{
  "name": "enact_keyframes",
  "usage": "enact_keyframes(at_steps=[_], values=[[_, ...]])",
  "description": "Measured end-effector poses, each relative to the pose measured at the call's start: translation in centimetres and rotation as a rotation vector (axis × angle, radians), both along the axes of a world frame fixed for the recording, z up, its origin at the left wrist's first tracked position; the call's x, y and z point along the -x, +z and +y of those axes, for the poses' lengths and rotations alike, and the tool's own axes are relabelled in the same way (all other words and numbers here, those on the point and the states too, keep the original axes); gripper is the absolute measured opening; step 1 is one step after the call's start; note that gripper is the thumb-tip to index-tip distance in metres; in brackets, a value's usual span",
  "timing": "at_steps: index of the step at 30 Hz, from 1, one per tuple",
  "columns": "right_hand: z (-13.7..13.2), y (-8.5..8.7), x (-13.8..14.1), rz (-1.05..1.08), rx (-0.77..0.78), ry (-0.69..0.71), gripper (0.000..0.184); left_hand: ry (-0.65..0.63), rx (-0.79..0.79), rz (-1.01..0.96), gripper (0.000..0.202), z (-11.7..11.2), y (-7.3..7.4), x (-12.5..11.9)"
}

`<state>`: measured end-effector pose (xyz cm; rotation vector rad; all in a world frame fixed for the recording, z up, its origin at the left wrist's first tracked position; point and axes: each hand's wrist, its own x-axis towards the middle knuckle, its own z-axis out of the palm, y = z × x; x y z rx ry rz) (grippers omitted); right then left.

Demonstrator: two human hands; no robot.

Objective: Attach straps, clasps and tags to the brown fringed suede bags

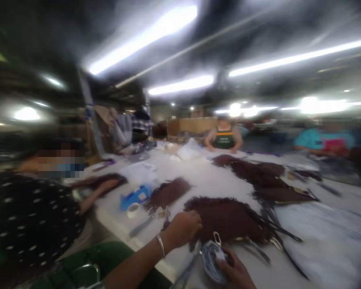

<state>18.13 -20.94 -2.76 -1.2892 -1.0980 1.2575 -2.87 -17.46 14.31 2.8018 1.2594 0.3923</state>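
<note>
A dark brown fringed piece, bag-like with straps (228,218), lies on the white table before me. My left hand (183,228), a silver bracelet at its wrist, is closed at the left edge of that piece; whatever its fingers grip is hidden. Low in the view, my right hand (233,269) holds a round greyish, partly see-through roll (211,261) between thumb and fingers. A pale metal ring (217,238) shows just above the roll, against the brown piece. Blur hides finer detail.
A smaller brown fringed piece (170,192), a blue packet (136,197) and a tape roll (133,210) lie to the left. More brown pieces (258,174) and white sheeting (315,237) are on the right. Co-workers sit left (33,216), across (224,137) and right (309,139).
</note>
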Motion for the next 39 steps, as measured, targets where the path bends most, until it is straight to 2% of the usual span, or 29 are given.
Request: enact_keyframes(at_steps=[3, 6, 9, 12, 14, 17, 24, 27, 31, 35, 39], values=[[0.6, -0.9, -1.5, 0.086, -0.022, 0.069, 0.058, 0.003, 0.139, -0.062, 0.022, 1.3, -5.4, -3.2], [1.0, -1.0, -2.4, 0.091, -0.024, 0.122, 0.049, 0.062, 0.203, -0.062, 0.024, 2.8, -9.1, -4.7], [1.2, -0.7, -3.4, 0.085, 0.02, 0.17, 0.047, 0.129, 0.184, -0.041, 0.035, 3.5, -11.6, -5.3], [1.4, 0.1, -4.9, 0.076, 0.084, 0.262, 0.045, 0.164, 0.125, -0.006, 0.052, 3.5, -12.8, -5.9], [1.2, 0.5, -5.9, 0.105, 0.136, 0.303, 0.042, 0.194, 0.071, 0.037, 0.059, 3.5, -13.0, -6.4], [0.9, 0.6, -7.2, 0.193, 0.205, 0.282, 0.039, 0.217, 0.024, 0.094, 0.053, 3.9, -12.7, -7.0], [0.3, -0.2, -7.8, 0.258, 0.159, 0.006, 0.042, 0.136, 0.107, 0.115, 0.021, 6.0, -10.8, -6.2], [0.0, 0.8, -7.6, 0.278, 0.109, -0.02, 0.041, 0.133, 0.106, 0.136, 0.023, 6.7, -10.2, -6.2], [0.0, 2.7, -7.8, 0.274, 0.088, 0.063, 0.039, 0.124, 0.095, 0.175, 0.026, 6.7, -9.8, -6.6], [1.4, 3.3, -7.9, 0.249, 0.059, 0.102, 0.035, 0.116, 0.066, 0.207, 0.025, 6.2, -9.7, -7.3], [4.2, 1.7, -7.7, 0.223, 0.095, -0.068, 0.033, 0.121, 0.064, 0.243, 0.033, 6.2, -9.9, -8.6]])
